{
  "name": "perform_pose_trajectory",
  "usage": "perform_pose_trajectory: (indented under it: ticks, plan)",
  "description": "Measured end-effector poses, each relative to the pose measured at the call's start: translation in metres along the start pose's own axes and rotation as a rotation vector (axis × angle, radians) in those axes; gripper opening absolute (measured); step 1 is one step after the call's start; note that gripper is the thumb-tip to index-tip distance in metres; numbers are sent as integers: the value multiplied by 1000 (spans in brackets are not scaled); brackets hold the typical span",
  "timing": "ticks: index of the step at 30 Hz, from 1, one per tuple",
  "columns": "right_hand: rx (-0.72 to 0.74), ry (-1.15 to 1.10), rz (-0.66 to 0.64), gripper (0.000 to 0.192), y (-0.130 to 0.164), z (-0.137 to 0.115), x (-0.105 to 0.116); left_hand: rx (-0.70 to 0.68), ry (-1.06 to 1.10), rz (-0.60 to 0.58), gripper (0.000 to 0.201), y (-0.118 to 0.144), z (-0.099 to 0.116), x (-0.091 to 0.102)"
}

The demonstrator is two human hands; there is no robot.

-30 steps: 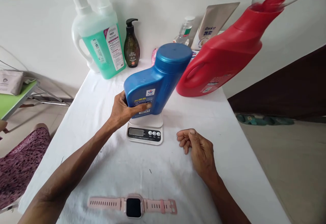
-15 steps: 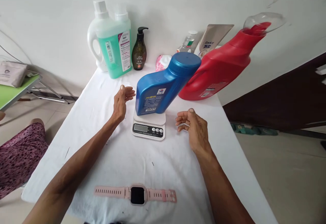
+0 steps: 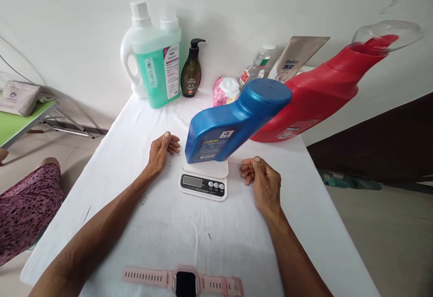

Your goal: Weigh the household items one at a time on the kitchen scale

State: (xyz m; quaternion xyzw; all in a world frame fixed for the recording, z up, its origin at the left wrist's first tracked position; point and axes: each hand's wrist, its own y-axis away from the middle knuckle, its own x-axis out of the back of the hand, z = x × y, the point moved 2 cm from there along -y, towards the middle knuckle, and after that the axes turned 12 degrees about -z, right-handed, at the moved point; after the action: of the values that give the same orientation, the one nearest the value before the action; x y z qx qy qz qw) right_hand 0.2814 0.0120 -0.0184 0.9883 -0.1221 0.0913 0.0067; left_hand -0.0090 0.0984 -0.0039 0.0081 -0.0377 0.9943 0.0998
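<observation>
A blue bottle (image 3: 219, 130) with a wide blue cap stands on the white platform of a small kitchen scale (image 3: 203, 187). The scale's display looks blank. My left hand (image 3: 163, 153) is beside the bottle's left side, apart from it, holding nothing, with its fingers loosely bent. To the right of the scale, my right hand (image 3: 262, 182) hovers with its fingers loosely curled and nothing in them. Neither hand touches the bottle or the scale. Nearer to me, a pink smartwatch (image 3: 185, 282) lies stretched out on the white tablecloth (image 3: 162, 229).
Along the wall stand a green detergent jug (image 3: 157, 71), a dark pump bottle (image 3: 191, 71), a pink-and-white container (image 3: 226, 92), a clear bottle (image 3: 259, 65) and a beige tube (image 3: 296, 56). A big red bottle (image 3: 324, 94) is at the right. A person's patterned clothing (image 3: 30, 207) shows at left.
The view has shifted, so the table's things sit lower and slightly to the right. Both hands have lowered a little, and their fingers have curled more. The blue bottle remains on the scale.
</observation>
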Motion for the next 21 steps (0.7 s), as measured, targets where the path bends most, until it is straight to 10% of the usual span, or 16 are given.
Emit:
perform_pose_trajectory:
  ticks: [21]
  plan:
    - [-10,9,20,64,-3,5,0,-21,-86,-14,36,-6,-5,-1]
